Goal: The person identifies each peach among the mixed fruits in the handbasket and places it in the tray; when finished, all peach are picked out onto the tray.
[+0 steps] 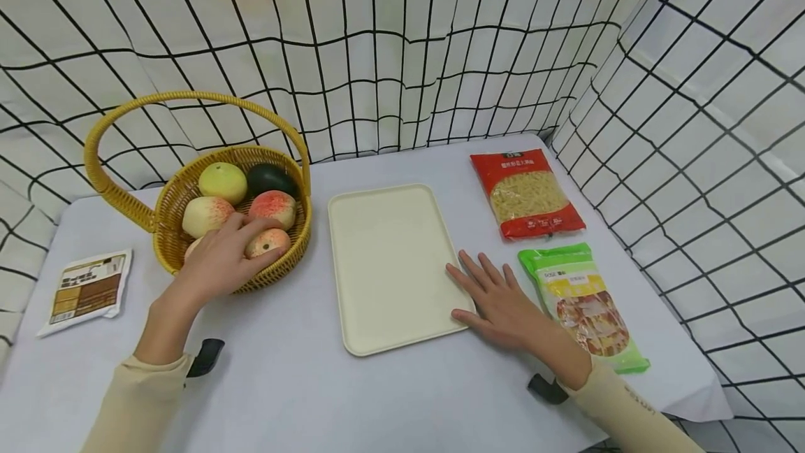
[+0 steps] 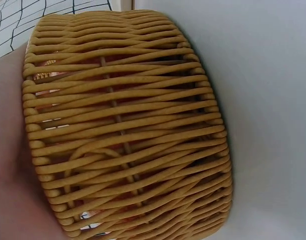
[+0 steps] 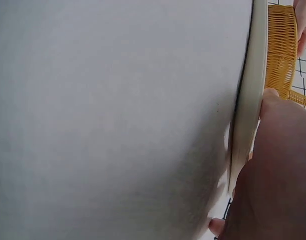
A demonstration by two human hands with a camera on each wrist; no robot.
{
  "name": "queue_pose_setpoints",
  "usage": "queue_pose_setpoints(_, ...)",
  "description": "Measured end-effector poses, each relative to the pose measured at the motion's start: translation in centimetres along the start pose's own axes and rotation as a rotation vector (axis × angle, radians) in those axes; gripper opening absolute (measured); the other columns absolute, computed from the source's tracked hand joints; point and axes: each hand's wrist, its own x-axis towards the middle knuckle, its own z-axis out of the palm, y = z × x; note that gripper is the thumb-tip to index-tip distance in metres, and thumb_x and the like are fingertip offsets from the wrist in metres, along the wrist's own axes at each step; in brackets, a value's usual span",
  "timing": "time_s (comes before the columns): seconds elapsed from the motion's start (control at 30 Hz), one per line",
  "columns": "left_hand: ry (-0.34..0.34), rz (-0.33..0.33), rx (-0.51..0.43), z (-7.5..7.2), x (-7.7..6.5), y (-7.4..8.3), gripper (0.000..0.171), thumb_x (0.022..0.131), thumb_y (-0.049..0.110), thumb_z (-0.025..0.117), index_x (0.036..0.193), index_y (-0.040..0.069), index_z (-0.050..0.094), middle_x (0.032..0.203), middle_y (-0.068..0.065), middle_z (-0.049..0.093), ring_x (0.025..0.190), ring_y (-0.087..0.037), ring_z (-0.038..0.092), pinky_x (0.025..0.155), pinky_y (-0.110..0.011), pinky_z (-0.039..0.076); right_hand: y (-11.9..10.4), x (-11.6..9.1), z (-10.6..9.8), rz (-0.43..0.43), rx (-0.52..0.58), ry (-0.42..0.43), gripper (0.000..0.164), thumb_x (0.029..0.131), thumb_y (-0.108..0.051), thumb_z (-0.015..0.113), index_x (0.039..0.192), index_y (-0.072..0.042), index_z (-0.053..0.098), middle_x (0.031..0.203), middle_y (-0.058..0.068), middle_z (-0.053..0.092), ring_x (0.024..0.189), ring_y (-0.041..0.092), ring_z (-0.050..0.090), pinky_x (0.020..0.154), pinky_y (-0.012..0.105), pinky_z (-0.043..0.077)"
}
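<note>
My left hand (image 1: 223, 257) reaches into a yellow wicker basket (image 1: 294, 257) with a tall handle. Its thumb and index finger lie on either side of an orange-pink fruit (image 1: 266, 243) with a dark spot; the other fingertips are hidden. Around it sit red-blushed peaches (image 1: 273, 208), a yellow-green round fruit (image 1: 223, 183) and a dark green oval one (image 1: 270, 179). In the left wrist view the woven basket side (image 2: 128, 120) hides the fingers. My right hand (image 1: 503, 303), fingers spread, touches the right edge of a cream rectangular tray (image 1: 390, 264).
Right of the tray lie a red bag of pasta (image 1: 527, 191) and, nearer, a green-and-yellow food packet (image 1: 588, 306), partly behind the right forearm. A brown-and-white packet (image 1: 88, 290) rests at the left. Black wire grid (image 1: 377, 54) walls the white table at the back and sides.
</note>
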Motion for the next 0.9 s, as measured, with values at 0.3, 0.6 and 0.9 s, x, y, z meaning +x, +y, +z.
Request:
queue_pose_setpoints(0.3,0.05,0.012,-0.052,0.16,-0.2,0.1,0.055,0.102,0.052,0.066,0.146,0.019,0.061,0.14,-0.023,0.054,0.12,-0.048,0.055,0.099,-0.07,0.04,0.25,0.04,0.17,-0.008,-0.005,0.01,0.081,0.103,-0.064,0.053,0.171,-0.036,0.019,0.182,-0.003,0.01,0.169,0.038,0.01,0.128,0.076,0.015)
queue_pose_setpoints(0.6,0.12,0.017,-0.087,0.17,-0.35,0.07,0.061,0.099,0.044,0.072,0.149,0.013,0.057,0.139,-0.026,0.06,0.123,-0.05,0.057,0.101,-0.07,0.041,0.32,0.16,0.24,0.001,-0.001,0.006,0.083,0.102,-0.064,0.053,0.171,-0.035,0.018,0.182,-0.005,0.009,0.169,0.038,0.008,0.128,0.076,0.012)
queue_pose_setpoints(0.9,0.197,-0.011,-0.15,0.29,-0.82,0.26,0.064,0.097,0.04,0.077,0.15,0.011,0.057,0.145,-0.025,0.063,0.13,-0.048,0.059,0.104,-0.069,0.045,0.13,0.08,0.18,0.001,0.012,0.003,0.083,0.102,-0.063,0.054,0.171,-0.035,0.019,0.182,-0.003,0.01,0.169,0.038,0.009,0.128,0.076,0.012)
